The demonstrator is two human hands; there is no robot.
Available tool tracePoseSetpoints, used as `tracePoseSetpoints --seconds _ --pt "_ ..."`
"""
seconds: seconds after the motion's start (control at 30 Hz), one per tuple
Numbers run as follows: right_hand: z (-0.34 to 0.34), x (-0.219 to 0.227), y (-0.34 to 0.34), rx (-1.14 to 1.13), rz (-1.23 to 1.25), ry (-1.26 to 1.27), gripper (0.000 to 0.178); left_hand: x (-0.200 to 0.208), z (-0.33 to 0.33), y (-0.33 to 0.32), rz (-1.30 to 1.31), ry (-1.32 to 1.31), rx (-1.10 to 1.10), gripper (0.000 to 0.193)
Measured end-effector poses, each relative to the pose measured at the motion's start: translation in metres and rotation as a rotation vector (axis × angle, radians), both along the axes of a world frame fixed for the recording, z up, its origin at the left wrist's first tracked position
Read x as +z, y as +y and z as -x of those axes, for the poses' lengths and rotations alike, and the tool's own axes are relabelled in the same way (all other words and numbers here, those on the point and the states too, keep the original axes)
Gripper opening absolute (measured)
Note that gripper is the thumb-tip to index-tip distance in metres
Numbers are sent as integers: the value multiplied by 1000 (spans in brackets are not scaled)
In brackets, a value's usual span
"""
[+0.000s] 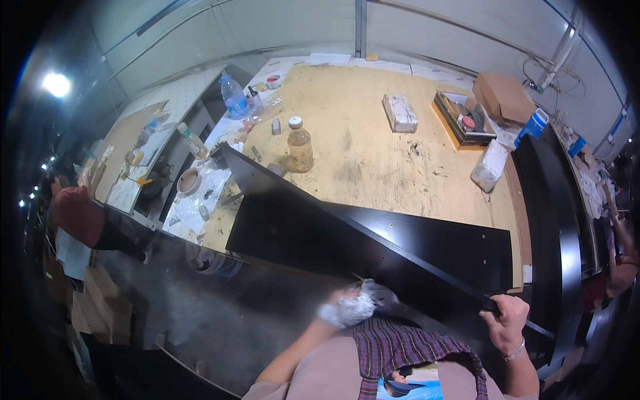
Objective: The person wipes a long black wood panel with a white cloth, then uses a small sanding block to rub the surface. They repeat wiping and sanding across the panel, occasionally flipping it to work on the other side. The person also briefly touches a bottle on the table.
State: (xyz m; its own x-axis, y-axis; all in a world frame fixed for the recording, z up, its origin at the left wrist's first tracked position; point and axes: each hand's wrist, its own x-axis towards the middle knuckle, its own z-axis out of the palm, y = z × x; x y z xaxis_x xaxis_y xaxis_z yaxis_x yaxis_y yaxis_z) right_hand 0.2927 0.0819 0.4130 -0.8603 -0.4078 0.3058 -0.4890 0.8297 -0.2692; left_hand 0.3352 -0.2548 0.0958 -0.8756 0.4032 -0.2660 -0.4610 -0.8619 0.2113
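Note:
A long black panel (pixel 307 227) stands tilted on its edge across a plywood workbench (pixel 373 153), over another flat black board (pixel 453 247). My right hand (pixel 508 317) grips the panel's near end at its top edge. My left hand (pixel 347 308) is closed on a crumpled white-grey rag, pressed against the panel's near face. A plaid apron hangs at my chest.
On the bench are a bottle of amber liquid (pixel 299 144), a white block (pixel 400 113), a tray of small items (pixel 463 119), a cardboard box (pixel 503 95) and a white bag (pixel 490 165). More black boards (pixel 550 227) lean at right. A person in red (pixel 77 213) stands left.

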Motion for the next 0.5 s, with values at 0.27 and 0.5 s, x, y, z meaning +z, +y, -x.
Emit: tracePoseSetpoints --seconds 0.27,0.5 --pt "6 28 35 -110 62 -129 28 31 -11 18 347 37 -263 29" --pt "9 24 83 -170 37 -314 42 104 -43 -1 731 151 -613 34"
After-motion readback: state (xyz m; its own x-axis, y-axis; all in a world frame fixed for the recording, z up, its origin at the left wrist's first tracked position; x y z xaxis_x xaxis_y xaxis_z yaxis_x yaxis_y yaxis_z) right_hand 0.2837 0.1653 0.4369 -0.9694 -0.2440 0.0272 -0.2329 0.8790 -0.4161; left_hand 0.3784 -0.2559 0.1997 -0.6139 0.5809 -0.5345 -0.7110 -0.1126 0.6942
